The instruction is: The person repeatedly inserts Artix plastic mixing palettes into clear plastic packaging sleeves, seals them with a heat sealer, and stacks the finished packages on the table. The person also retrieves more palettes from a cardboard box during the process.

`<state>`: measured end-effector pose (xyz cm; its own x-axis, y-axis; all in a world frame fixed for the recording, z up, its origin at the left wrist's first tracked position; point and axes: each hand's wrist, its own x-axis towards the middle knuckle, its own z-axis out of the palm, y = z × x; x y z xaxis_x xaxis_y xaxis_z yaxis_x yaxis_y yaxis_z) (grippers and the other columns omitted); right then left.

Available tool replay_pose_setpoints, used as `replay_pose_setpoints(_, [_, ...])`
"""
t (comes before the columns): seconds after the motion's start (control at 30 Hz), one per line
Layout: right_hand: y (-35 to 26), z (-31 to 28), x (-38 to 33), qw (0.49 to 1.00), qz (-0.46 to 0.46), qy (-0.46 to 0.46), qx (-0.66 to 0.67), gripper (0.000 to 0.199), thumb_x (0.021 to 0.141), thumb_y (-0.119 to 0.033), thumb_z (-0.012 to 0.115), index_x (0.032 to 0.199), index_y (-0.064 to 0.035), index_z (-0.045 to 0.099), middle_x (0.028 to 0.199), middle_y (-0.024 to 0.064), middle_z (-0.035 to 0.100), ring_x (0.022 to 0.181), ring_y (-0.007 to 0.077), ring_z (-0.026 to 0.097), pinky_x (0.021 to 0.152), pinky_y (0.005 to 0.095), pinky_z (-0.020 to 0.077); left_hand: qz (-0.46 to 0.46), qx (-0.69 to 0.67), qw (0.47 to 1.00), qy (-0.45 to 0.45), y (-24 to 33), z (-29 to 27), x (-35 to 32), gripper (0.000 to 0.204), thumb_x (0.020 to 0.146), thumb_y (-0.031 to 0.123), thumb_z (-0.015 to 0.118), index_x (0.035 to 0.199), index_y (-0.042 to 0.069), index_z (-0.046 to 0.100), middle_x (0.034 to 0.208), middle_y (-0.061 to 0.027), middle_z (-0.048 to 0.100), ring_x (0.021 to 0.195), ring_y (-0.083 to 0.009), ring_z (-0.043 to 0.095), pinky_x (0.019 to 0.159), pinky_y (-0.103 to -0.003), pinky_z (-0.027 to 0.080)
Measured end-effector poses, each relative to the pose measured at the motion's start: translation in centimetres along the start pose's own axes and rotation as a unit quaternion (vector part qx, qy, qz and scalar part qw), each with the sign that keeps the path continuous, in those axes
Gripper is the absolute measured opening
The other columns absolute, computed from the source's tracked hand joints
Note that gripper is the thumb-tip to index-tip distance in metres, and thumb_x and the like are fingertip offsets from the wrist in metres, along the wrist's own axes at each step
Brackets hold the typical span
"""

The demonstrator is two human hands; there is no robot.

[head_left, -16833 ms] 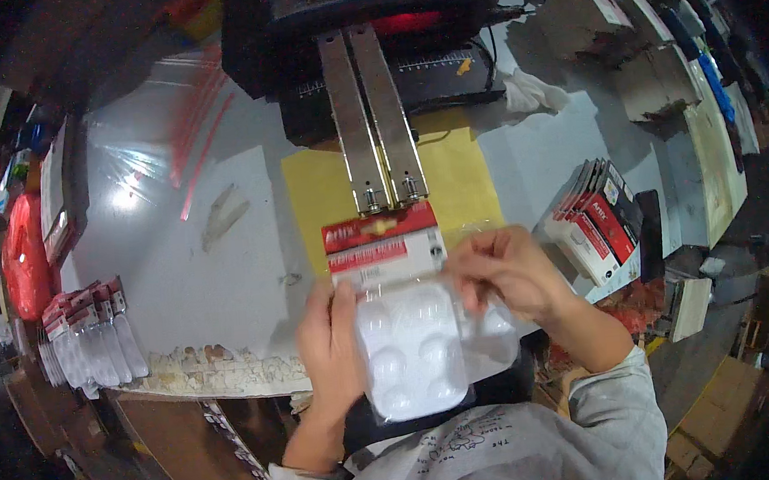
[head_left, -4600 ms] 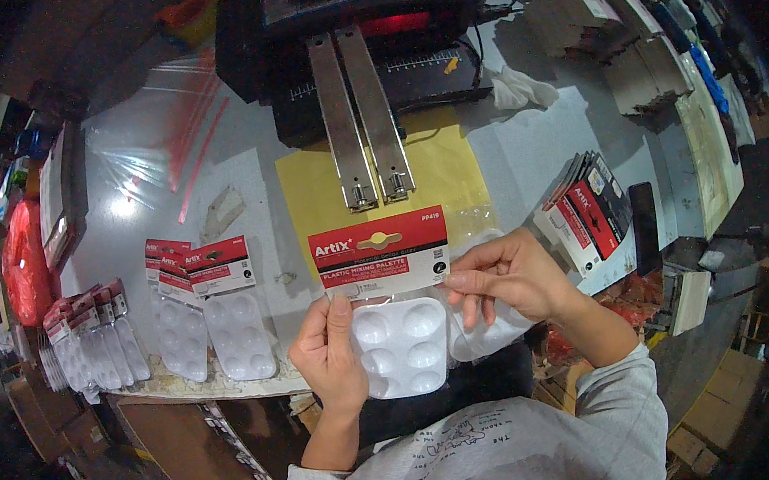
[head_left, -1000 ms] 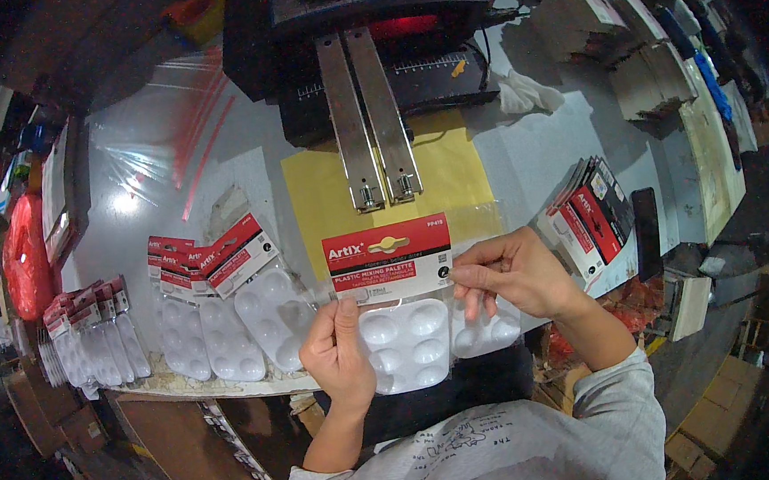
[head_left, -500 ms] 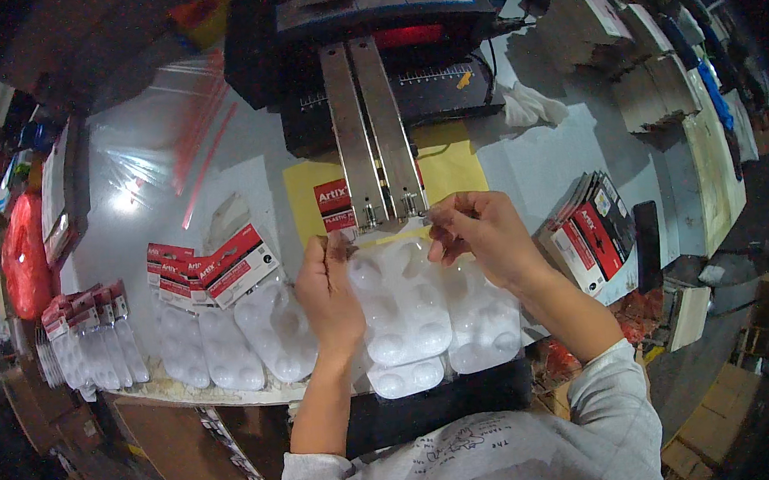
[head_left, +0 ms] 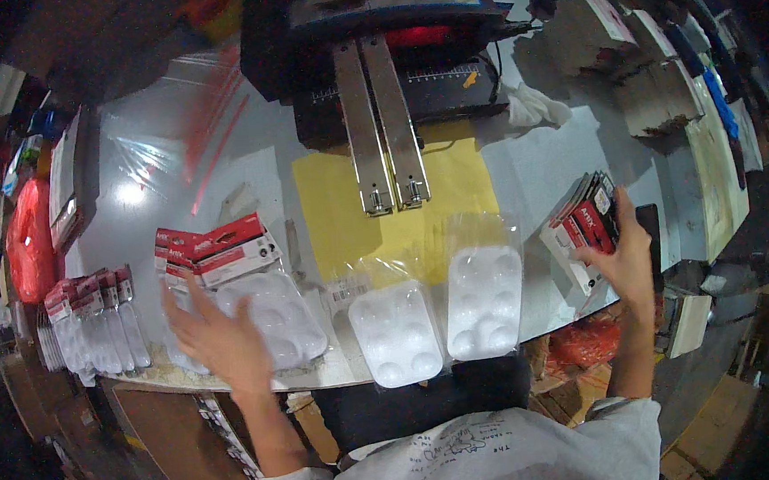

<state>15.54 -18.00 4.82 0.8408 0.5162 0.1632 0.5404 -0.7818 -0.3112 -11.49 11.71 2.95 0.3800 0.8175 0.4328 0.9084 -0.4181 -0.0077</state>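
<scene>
My left hand [head_left: 222,339], slightly blurred with its fingers apart, hovers over or lightly touches a row of bagged white paint palettes [head_left: 276,314]. They are topped with red and white header cards [head_left: 235,250]. At the right my right hand [head_left: 625,259] has its thumb and fingers around the edges of a stack of header cards [head_left: 587,226]. Between the hands lie two separate clear-bagged palettes, one palette [head_left: 395,333] at the table's front edge and another palette [head_left: 485,302] beside it, with no header cards on them.
A black machine [head_left: 401,96] with two long metal arms [head_left: 384,133] stands over a yellow sheet [head_left: 338,212]. Carded palette packs [head_left: 101,327] fill the left front corner. Stacked cardboard pieces [head_left: 655,87] line the right side. A dark phone-like object [head_left: 653,230] lies beside the card stack.
My hands have left the bagged palette under the machine's arms. The left has gone to the carded row, the right to the card stack. The bags in the middle now lie separately.
</scene>
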Motion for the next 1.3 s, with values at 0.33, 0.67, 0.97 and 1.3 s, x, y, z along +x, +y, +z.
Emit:
replay_pose_setpoints(0.33, [-2.9,-0.3,-1.1,0.969,0.126,0.042,0.209,0.071,0.064,-0.012,0.074,0.126,-0.0005,0.041,0.114,0.0195,0.055,0.108,0.0266,0.055,0.088,0.0369,0.0441,0.067,-0.366,0.923,-0.097,4.5,0.3,-6.3,0.014,0.077,0.008,0.067,0.083,0.005,0.054,0.092,-0.0107,0.056,0.084,-0.0244,0.054,0.076,-0.036,0.042])
replay_pose_setpoints(0.67, [-14.1,2.4,1.6,0.859,-0.171,-0.311,0.368,0.042,0.071,-0.020,0.075,0.101,0.0030,0.058,0.084,0.0115,0.063,0.075,0.0140,0.060,0.068,0.0252,0.0467,-0.127,-0.681,0.605,-0.392,5.8,-4.4,-5.8,0.011,0.089,0.008,0.055,0.090,-0.002,0.057,0.089,-0.0095,0.067,0.078,-0.0076,0.058,0.071,-0.022,0.046])
replay_pose_setpoints(0.97, [-14.2,3.5,1.2,0.874,-0.314,-0.190,0.318,0.036,0.067,-0.026,0.077,0.089,-0.0012,0.062,0.072,0.0093,0.062,0.060,0.0216,0.059,0.051,0.0274,0.0429,-0.057,-0.616,0.713,-0.331,6.3,-3.3,-6.0,0.012,0.087,0.013,0.060,0.085,0.001,0.062,0.061,-0.0057,0.061,0.050,-0.0048,0.046,0.046,-0.022,0.038])
replay_pose_setpoints(1.3, [-13.4,4.7,1.0,0.869,-0.331,-0.175,0.322,0.024,0.070,-0.024,0.075,0.082,-0.0048,0.068,0.065,0.0072,0.062,0.054,0.0199,0.061,0.050,0.0280,0.0454,0.006,-0.597,0.753,-0.277,6.6,-3.7,-5.9,0.011,0.086,0.011,0.060,0.085,0.000,0.064,0.057,-0.0064,0.057,0.047,-0.0092,0.050,0.046,-0.023,0.039])
